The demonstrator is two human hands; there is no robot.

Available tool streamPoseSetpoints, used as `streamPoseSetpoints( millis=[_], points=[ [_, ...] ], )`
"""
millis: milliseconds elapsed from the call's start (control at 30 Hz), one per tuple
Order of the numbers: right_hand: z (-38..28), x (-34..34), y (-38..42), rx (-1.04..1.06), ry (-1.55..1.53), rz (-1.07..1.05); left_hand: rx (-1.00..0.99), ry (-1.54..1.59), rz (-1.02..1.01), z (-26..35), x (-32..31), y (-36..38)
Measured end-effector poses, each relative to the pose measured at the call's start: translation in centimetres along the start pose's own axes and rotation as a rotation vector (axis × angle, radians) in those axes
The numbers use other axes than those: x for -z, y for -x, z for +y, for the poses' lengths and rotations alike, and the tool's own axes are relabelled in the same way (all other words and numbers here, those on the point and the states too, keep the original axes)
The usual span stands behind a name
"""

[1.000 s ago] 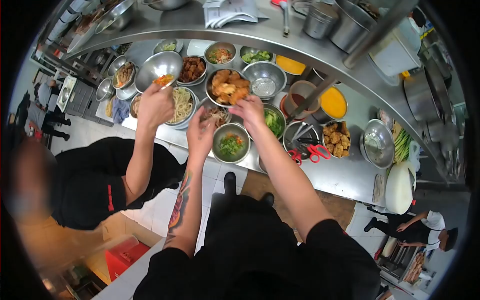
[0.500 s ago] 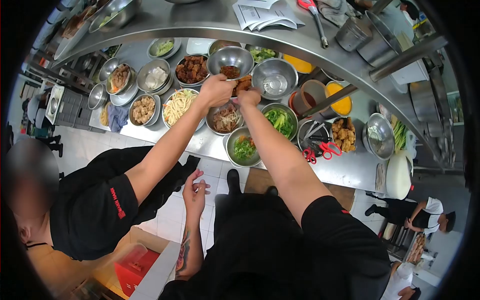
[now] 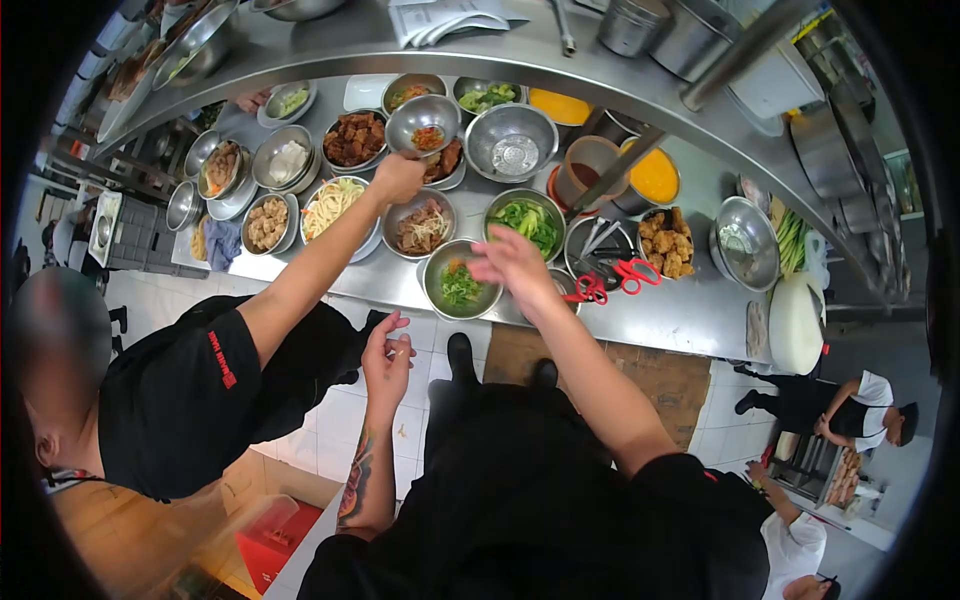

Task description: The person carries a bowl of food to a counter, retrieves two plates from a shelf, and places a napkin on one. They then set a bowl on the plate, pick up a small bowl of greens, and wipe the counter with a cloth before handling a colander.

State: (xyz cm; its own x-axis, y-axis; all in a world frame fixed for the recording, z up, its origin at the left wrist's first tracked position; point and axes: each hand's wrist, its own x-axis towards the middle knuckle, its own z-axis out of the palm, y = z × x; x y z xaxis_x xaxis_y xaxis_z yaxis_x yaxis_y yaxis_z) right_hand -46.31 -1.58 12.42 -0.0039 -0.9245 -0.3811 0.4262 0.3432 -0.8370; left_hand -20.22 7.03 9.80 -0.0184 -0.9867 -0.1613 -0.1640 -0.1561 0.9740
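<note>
My right hand (image 3: pixel 518 268) is over the counter's front, fingers apart and holding nothing, a little blurred. Just left of it is a steel bowl (image 3: pixel 432 296) of shredded greens and carrot; behind it, a bowl of leafy greens (image 3: pixel 528 222). Red-handled scissors (image 3: pixel 630 277) stand in a container to its right. My left hand (image 3: pixel 388 362) hangs in front of the counter, its fingers loosely bent and apart with nothing in them. From the left, a co-worker's hand (image 3: pixel 398 178) is at the tilted steel bowl (image 3: pixel 408 112) with chopped red food, above a dish of browned meat (image 3: pixel 448 160).
A steel shelf (image 3: pixel 330 60) with papers (image 3: pixel 445 18) crosses above the counter. Noodles (image 3: pixel 330 208), fried pieces (image 3: pixel 667 243) and yellow liquid (image 3: pixel 655 178) stand in containers. The co-worker's black sleeve (image 3: pixel 190 400) is close on my left. More people are at far right.
My right hand has come back from the dish of browned meat toward me, and its fingers have spread. The co-worker's hand stays at the tilted bowl. The camera view has shifted slightly.
</note>
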Motion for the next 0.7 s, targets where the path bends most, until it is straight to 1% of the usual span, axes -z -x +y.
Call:
streamPoseSetpoints(
  millis=[133,200,367,400,467,500,567,633,700],
  points=[
    [1.3,8.4,10.5,-0.059,0.111,-0.061,-0.019,-0.064,0.001,0.6,-2.6,1.1],
    [1.0,12.3,15.3,-0.086,0.180,-0.057,-0.109,-0.066,0.013,0.1,-4.6,1.3],
    [1.0,21.0,23.2,-0.158,0.198,-0.040,-0.182,-0.157,0.076,0.7,-11.3,2.0],
    [0.8,22.2,23.9,-0.185,0.182,-0.023,-0.222,-0.192,0.087,1.4,-12.6,2.2],
    [0.7,24.3,24.3,-0.200,0.196,-0.059,-0.313,-0.306,0.108,3.8,-14.8,2.0],
    [0.6,24.8,24.5,-0.215,0.210,-0.080,-0.309,-0.311,0.118,4.1,-15.2,1.1],
    [-0.2,24.8,24.2,-0.219,0.254,-0.112,-0.522,-0.504,0.139,4.4,-15.7,-1.7],
    [-1.5,24.2,23.1,-0.218,0.302,-0.137,-0.607,-0.558,0.211,4.2,-16.1,-6.2],
    [-2.3,23.4,22.4,-0.178,0.352,-0.205,-0.609,-0.573,0.217,5.1,-16.6,-10.1]
  ],
)
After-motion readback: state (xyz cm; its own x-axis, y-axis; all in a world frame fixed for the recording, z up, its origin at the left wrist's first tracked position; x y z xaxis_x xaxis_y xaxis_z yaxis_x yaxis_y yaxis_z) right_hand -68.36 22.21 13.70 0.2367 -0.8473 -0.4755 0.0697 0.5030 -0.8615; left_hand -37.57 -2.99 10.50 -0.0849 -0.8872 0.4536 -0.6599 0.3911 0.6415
